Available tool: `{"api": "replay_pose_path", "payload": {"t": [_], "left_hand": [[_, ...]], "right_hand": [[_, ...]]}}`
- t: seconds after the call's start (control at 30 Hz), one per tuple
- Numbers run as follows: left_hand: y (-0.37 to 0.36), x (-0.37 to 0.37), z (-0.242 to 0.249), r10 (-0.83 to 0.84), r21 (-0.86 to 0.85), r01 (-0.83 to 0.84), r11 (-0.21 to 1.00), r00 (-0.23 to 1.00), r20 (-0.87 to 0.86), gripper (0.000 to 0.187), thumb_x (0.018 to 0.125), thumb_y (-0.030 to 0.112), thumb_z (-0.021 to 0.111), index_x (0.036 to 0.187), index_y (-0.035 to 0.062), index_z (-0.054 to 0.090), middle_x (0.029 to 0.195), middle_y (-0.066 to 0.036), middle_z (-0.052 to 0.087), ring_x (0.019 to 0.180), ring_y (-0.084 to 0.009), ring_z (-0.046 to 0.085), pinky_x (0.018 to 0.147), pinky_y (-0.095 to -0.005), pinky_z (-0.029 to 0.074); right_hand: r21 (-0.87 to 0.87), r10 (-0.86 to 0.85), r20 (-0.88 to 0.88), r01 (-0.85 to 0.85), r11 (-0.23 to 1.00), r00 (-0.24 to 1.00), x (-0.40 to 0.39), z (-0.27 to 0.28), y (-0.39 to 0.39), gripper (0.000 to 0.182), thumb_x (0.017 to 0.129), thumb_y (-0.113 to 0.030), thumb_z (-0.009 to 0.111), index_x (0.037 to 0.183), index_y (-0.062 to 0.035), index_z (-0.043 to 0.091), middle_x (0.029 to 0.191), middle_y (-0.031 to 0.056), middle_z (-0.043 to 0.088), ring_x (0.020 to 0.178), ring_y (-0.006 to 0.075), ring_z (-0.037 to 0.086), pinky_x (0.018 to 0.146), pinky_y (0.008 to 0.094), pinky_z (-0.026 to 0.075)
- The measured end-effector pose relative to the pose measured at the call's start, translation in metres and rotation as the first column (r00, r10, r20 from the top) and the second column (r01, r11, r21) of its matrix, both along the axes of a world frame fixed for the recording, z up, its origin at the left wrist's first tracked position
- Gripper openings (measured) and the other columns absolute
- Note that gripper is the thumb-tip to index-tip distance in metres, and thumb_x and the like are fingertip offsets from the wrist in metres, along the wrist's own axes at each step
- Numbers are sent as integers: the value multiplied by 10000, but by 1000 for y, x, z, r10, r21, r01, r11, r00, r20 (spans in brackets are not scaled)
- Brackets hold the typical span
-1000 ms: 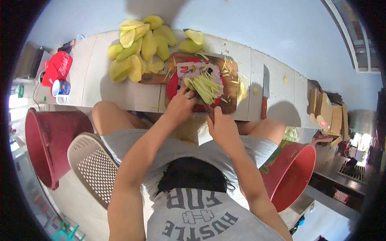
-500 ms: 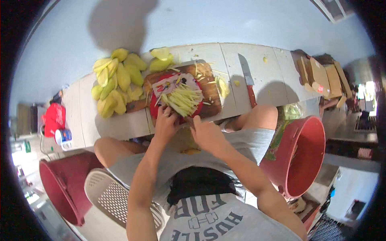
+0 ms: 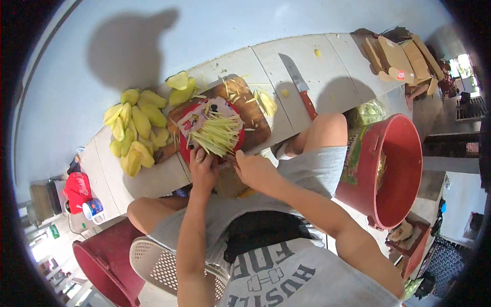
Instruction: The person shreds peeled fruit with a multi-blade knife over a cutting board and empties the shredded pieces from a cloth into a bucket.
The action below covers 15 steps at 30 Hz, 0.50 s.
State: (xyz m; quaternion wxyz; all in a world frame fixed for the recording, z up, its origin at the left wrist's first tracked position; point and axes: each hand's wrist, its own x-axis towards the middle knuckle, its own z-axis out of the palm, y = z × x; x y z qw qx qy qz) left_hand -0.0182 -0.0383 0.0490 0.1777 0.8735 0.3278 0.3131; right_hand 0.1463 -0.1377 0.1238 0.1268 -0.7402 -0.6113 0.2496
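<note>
My left hand (image 3: 203,166) is closed, its fingers curled at the near edge of a round red mat with a cartoon print (image 3: 185,148). What those fingers grip is hidden. A pile of pale green-yellow mango strips (image 3: 217,134) lies on the mat, just beyond the hand. My right hand (image 3: 254,170) is wrapped round something mostly concealed; a thin, dark piece shows between the two hands. Under the mat is a wooden cutting board (image 3: 259,122) with scattered strips on it.
Peeled mangoes (image 3: 140,120) are heaped left of the board. A red-handled knife (image 3: 299,84) lies on the tiled counter (image 3: 240,64). Red bins (image 3: 399,171) stand at both sides, with a perforated beige basket (image 3: 166,261) at lower left. Cardboard boxes (image 3: 394,59) sit at far right.
The view has tilted and swung, so the counter slants more. Both hands stay close together at the near edge of the mat, and the strip pile looks much the same.
</note>
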Motion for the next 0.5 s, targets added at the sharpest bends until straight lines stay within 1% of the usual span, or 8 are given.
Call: {"api": "replay_pose_path", "payload": {"t": [0.07,0.13,0.2,0.27,0.3,0.37,0.43,0.5], "left_hand": [[0,0,-1,22,10,-22,1000,1000,5,295,662,-34,721,952,20,712,1112,-155,659,990,-412,590,839,-479,514],[3,-2,1,-26,44,27,999,999,-30,276,680,-45,712,949,19,712,1106,-145,657,1004,-400,593,844,-473,515],[1,0,3,-11,23,12,1000,1000,-26,270,681,-40,716,944,21,711,1101,-145,655,1007,-394,593,842,-471,514],[-1,-2,2,10,11,-9,1000,1000,-19,265,681,-36,720,939,23,711,1096,-145,654,1011,-388,593,841,-469,513],[0,-4,-1,6,17,-6,1000,1000,-13,267,677,-25,728,939,26,712,1095,-144,653,1016,-391,589,855,-473,505],[2,-4,-6,17,31,-17,999,1000,0,271,674,-15,737,939,28,712,1094,-143,652,1022,-394,586,870,-478,497],[2,-6,-3,44,-23,-45,999,999,-15,282,664,-13,737,941,30,712,1095,-140,651,1032,-406,579,906,-490,477],[2,-4,0,26,-30,-25,999,1000,11,293,657,-5,743,946,30,710,1094,-139,655,1039,-412,577,918,-494,470]], "right_hand": [[11,28,30,-29,1000,999,-2,1,3,268,956,-271,576,981,-24,476,675,203,656,638,402,683,552,508,548],[12,29,55,-30,999,998,-5,15,2,268,957,-272,575,982,-25,476,678,204,657,643,407,683,554,511,547],[-31,21,45,-20,999,999,-10,27,-4,267,958,-270,573,986,-23,474,678,208,654,652,408,682,555,514,545],[-32,-1,9,1,999,1000,-5,0,-7,269,959,-270,572,988,-21,472,676,209,652,654,412,681,557,516,544],[-27,-22,-23,21,999,999,-3,-5,-5,271,959,-269,572,991,-19,471,674,211,650,656,415,679,558,518,543],[-7,-4,-9,4,1000,1000,-1,-11,-1,271,962,-269,568,993,-19,469,672,211,649,652,416,678,558,519,543],[3,-15,-8,15,1000,1000,-4,-6,-3,271,964,-269,565,996,-18,468,669,211,647,648,417,677,557,521,543],[-116,1,-51,-7,993,999,-5,3,-4,231,960,-210,522,1062,-5,492,800,221,702,770,423,709,641,530,578]]}}
